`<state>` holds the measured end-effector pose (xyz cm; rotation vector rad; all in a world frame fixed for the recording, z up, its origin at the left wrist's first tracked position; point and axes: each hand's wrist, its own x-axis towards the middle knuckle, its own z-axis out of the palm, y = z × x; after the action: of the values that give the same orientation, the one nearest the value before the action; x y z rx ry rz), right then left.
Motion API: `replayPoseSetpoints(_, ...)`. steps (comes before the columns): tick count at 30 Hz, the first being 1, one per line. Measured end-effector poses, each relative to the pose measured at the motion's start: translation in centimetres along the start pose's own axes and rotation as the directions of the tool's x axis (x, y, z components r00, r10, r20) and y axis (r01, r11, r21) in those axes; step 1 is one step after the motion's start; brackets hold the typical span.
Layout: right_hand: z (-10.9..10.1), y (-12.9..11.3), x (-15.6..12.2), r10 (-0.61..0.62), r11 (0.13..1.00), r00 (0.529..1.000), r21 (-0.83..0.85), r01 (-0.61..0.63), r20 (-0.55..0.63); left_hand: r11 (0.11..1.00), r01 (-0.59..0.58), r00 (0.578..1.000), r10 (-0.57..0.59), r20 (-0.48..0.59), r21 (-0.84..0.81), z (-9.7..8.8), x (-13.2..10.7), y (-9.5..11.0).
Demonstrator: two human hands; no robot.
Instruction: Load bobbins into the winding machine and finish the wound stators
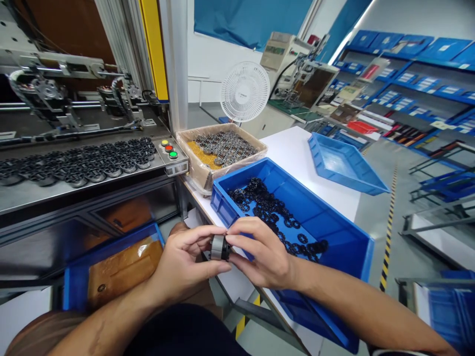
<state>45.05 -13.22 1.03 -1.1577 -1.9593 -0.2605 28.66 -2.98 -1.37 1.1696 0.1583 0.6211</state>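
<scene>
Between my two hands, in front of the blue bin, is a motor stator core [218, 247], a grey metal ring with black plastic at its right side. My left hand [185, 257] grips it from the left, thumb below and fingers above. Fingers of my right hand [260, 254] are closed on the black side of the same part. Just beyond my hands, a deep blue bin [319, 202] holds many loose black plastic rings [272, 207]. Behind that bin, a plastic-lined box [200, 170] contains grey stator cores [230, 146].
At left, rows of stators with black ends [92, 160] cover a machine's metal ledge, beside a button box [176, 163]. A white fan [245, 91] stands behind. A light blue tray [345, 168] sits on the white table [291, 148]. Low at left is another blue bin [70, 282].
</scene>
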Motion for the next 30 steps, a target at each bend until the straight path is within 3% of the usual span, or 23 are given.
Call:
replayPoseSetpoints(8, -0.23, -0.13, -0.07, 0.001, 0.999, 1.0, -0.053, -0.001, 0.003, 1.0, 0.022, 1.0, -0.021, -0.006, 0.013, -0.11, -0.04, 0.1)
replayPoseSetpoints(20, -0.96, 0.15, -0.07, -0.109, 0.986, 0.993, -0.122, 0.114, 0.047, 0.997, 0.068, 0.997, -0.068, 0.02, 0.021, -0.19, -0.01, 0.31)
replayPoseSetpoints(30, -0.33, -0.04, -0.41, -0.082, 0.992, 0.995, -0.095, 0.087, 0.057, 0.983, 0.066, 0.996, -0.075, 0.05, 0.171, -0.39, -0.85, -0.31)
